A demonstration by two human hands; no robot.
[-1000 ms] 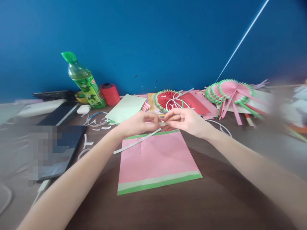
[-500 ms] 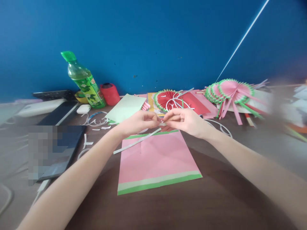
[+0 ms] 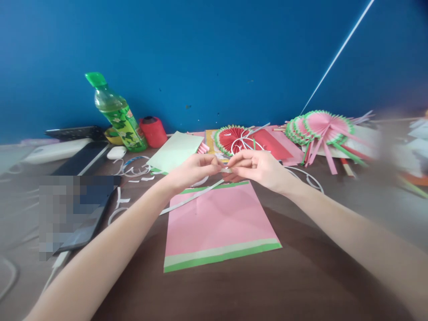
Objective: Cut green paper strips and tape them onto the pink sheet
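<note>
My left hand (image 3: 200,167) and my right hand (image 3: 257,166) meet fingertip to fingertip above the far edge of a pink sheet of paper (image 3: 217,218). Thumb and fingers of both are pinched on a small white strip (image 3: 226,170), mostly covered by the fingertips. Below the left hand a longer narrow white strip (image 3: 192,199) slants across the sheet's upper left; whether it joins the pinched piece I cannot tell. The pink sheet lies flat, with pale and dark green bands along its near edge and a green band at its far edge.
Behind the hands lie a pale green sheet (image 3: 179,149) and a red pleated paper fan (image 3: 230,139). Pink pleated fans (image 3: 323,125) stand at right. A green bottle (image 3: 118,116), a red spool (image 3: 153,132) and a dark tablet (image 3: 92,214) are at left, with scattered white scraps (image 3: 147,179).
My fingertips have shifted slightly around the small strip, and more of its white shows between them. The longer strip has moved a little and bends more. The pink sheet stays put.
</note>
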